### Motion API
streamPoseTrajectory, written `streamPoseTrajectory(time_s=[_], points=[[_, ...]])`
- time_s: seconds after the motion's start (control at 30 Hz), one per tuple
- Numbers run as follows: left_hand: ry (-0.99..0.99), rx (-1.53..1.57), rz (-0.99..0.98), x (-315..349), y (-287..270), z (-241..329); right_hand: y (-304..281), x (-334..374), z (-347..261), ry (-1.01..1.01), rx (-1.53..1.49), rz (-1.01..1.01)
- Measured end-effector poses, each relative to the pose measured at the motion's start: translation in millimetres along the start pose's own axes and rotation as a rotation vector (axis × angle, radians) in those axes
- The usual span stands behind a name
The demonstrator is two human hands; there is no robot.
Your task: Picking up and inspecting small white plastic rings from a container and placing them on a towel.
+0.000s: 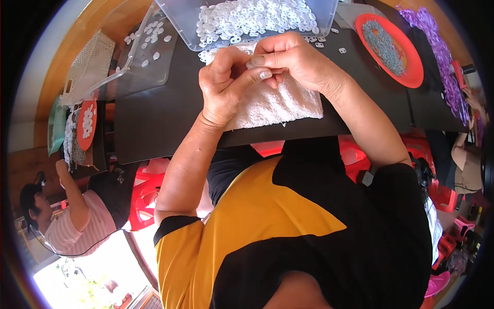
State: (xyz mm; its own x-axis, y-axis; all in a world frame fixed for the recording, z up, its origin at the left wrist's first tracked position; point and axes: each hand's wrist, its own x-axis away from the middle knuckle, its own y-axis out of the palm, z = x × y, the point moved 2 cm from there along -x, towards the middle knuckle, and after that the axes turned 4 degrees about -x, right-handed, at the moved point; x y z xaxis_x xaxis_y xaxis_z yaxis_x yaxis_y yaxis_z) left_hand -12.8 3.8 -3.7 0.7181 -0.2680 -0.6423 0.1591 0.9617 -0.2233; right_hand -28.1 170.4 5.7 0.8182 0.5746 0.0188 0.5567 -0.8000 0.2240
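Observation:
My left hand (221, 85) and my right hand (301, 59) meet above a white towel (285, 108) at the table's edge. Thumbs and fingertips press together on both sides, closed around something too small and too covered to make out. Just beyond them, a clear plastic bin (177, 23) holds a heap of small white plastic pieces (252, 18) with holes. A few loose white pieces (342, 50) lie on the dark table to the right of the towel.
At the right stands a red plate (418, 69) with thin grey metal pieces (383, 49), beside a purple bundle (440, 56). A clear tray (159, 77) with white pieces and a white basket (90, 64) are at the left. People sit at both sides; red stools (146, 195) stand below.

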Motion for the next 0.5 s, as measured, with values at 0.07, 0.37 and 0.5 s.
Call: streamPoseTrajectory(time_s=[0.07,0.37,0.5], points=[[-0.087,0.011,0.006,0,3,-1,-5,0,-6,-0.022,0.051,0.043],[-0.063,-0.321,0.313,-14,-26,44,-27,-2,-12,-0.242,0.780,0.253],[0.104,-0.531,0.599,-58,-96,84,-30,8,-17,-0.298,1.174,0.368]])
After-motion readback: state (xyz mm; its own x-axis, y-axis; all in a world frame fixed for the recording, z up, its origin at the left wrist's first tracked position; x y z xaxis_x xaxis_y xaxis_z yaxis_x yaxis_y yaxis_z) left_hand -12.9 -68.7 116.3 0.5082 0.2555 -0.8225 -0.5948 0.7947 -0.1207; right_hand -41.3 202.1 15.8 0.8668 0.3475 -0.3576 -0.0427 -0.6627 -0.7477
